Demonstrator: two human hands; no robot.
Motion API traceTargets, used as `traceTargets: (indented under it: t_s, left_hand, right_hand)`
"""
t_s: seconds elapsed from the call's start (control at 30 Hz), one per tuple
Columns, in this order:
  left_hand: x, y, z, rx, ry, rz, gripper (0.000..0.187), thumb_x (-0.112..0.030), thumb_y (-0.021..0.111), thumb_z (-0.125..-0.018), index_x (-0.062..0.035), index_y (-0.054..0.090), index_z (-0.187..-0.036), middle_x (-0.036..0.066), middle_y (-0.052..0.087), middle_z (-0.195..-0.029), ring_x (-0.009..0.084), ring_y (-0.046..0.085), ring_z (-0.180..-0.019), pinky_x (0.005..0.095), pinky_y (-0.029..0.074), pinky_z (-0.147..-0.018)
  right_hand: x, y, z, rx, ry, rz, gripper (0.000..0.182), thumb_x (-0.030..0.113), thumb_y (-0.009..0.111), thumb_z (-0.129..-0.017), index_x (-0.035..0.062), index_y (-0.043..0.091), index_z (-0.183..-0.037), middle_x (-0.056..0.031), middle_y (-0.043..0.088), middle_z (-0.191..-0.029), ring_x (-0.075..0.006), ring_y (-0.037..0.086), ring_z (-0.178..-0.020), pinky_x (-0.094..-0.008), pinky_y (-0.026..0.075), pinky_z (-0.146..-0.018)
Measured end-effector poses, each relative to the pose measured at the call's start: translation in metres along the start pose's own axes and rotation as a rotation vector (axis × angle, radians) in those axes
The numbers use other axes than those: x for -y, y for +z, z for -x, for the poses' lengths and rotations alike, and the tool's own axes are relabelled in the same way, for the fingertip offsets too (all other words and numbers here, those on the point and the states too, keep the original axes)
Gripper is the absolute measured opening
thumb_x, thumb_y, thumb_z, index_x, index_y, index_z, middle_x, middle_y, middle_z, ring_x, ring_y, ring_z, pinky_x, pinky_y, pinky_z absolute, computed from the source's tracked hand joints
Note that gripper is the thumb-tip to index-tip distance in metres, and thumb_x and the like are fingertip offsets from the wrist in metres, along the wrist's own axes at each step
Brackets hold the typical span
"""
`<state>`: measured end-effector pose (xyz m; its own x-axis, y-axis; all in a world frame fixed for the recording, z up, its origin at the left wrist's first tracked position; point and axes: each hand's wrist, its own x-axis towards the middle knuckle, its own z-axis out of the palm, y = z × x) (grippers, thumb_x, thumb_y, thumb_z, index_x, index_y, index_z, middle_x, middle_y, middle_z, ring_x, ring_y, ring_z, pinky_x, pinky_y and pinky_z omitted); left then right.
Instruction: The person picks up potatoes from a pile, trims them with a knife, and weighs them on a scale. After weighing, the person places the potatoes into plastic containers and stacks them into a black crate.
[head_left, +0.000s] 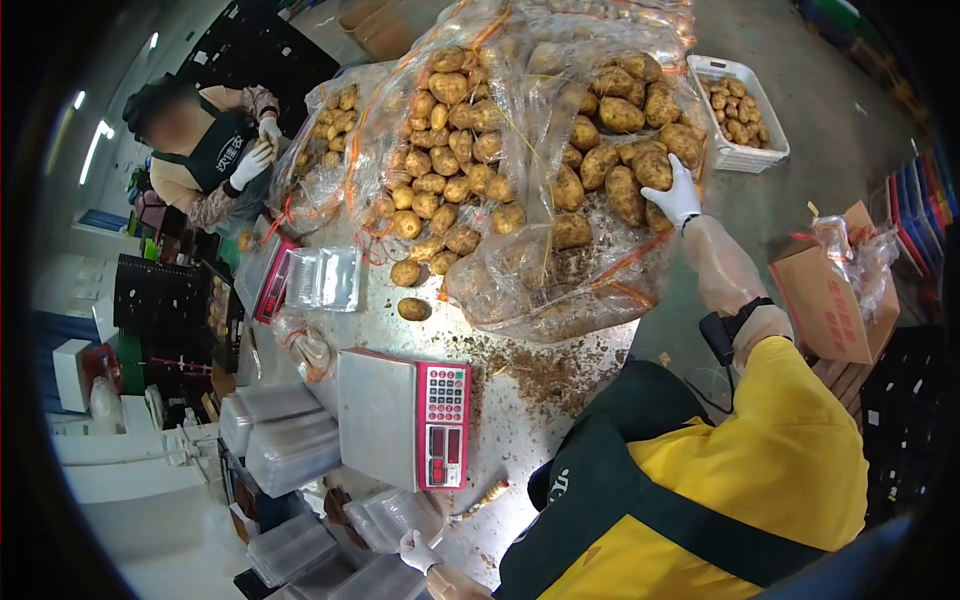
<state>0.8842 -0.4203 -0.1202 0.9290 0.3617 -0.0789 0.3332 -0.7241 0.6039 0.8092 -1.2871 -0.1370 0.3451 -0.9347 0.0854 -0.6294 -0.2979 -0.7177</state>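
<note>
My right hand [671, 195], in a white glove, is closed around a large potato [651, 167] in an opened clear plastic bag [510, 285]. More soil-covered potatoes lie around it in the bag. Lower down, my left hand [418, 552], also gloved, has its fingers curled beside clear plastic trays [400, 515]; what it holds, if anything, I cannot tell. Between my hands on the metal table stands a red-framed scale [378, 418] with a keypad and display. Loose potatoes [413, 309] lie past the bag's edge.
Across the table a co-worker [215, 150] in white gloves holds a small item near another bag. A second scale [268, 285] carries a clear container. Stacked clear trays [290, 450] stand at the table's side. A white crate [745, 157] of potatoes and a cardboard box [835, 300] sit on the floor.
</note>
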Motion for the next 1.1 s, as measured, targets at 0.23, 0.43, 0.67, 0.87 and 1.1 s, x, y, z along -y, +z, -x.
traceTargets:
  t_s: [0.23, 0.43, 0.67, 0.87, 1.1]
  left_hand:
    - [0.013, -0.003, -0.01, 0.093, 0.049, 0.201, 0.006, 0.003, 0.066, -0.08, 0.0003, 0.067, -0.085, 0.002, 0.064, -0.078, 0.0102, 0.055, -0.071, 0.0269, 0.047, -0.07]
    - [-0.013, 0.0, -0.006, 0.188, -0.035, 0.272, 0.005, 0.001, 0.065, -0.081, -0.0019, 0.066, -0.085, -0.003, 0.06, -0.075, 0.0076, 0.051, -0.068, 0.023, 0.043, -0.065]
    - [0.016, 0.002, -0.006, 0.066, 0.151, 0.074, 0.003, 0.0, 0.06, -0.08, -0.0023, 0.06, -0.082, 0.004, 0.06, -0.073, 0.0151, 0.053, -0.066, 0.0295, 0.045, -0.065]
    - [-0.059, 0.009, 0.026, -0.049, 0.38, -0.504, 0.016, 0.0, 0.057, -0.078, -0.0026, 0.057, -0.094, 0.016, 0.056, -0.091, 0.0352, 0.056, -0.083, 0.0412, 0.046, -0.077]
    - [-0.098, -0.011, 0.025, -0.617, 0.356, -0.513, 0.022, -0.002, 0.054, -0.083, -0.0032, 0.06, -0.104, 0.018, 0.053, -0.1, 0.0371, 0.054, -0.094, 0.0432, 0.045, -0.082]
  right_hand:
    - [0.017, -0.04, 0.003, 0.373, 0.406, -1.263, 0.058, 0.04, 0.069, -0.084, 0.0072, 0.051, -0.128, -0.0159, 0.058, -0.123, -0.0291, 0.06, -0.105, -0.0434, 0.051, -0.091]
    - [0.077, -0.04, 0.051, 0.847, 0.658, -1.828, 0.071, 0.063, 0.053, -0.085, 0.0118, 0.047, -0.134, -0.0227, 0.056, -0.12, -0.025, 0.061, -0.072, -0.0453, 0.053, -0.079]
    - [0.133, -0.013, 0.109, 1.08, 0.746, -1.884, 0.07, 0.063, 0.049, -0.087, 0.0122, 0.047, -0.135, -0.0262, 0.056, -0.12, -0.0215, 0.062, -0.071, -0.0427, 0.051, -0.08]
    - [0.153, 0.014, 0.154, 1.168, 0.617, -1.737, 0.072, 0.056, 0.052, -0.09, 0.0062, 0.04, -0.14, -0.0321, 0.046, -0.132, -0.0266, 0.065, -0.084, -0.0449, 0.052, -0.089]
    - [0.172, 0.024, 0.19, 1.241, 0.029, -1.254, 0.076, 0.038, 0.069, -0.084, -0.0006, 0.035, -0.14, -0.0139, 0.047, -0.137, -0.0247, 0.048, -0.125, -0.0432, 0.041, -0.102]
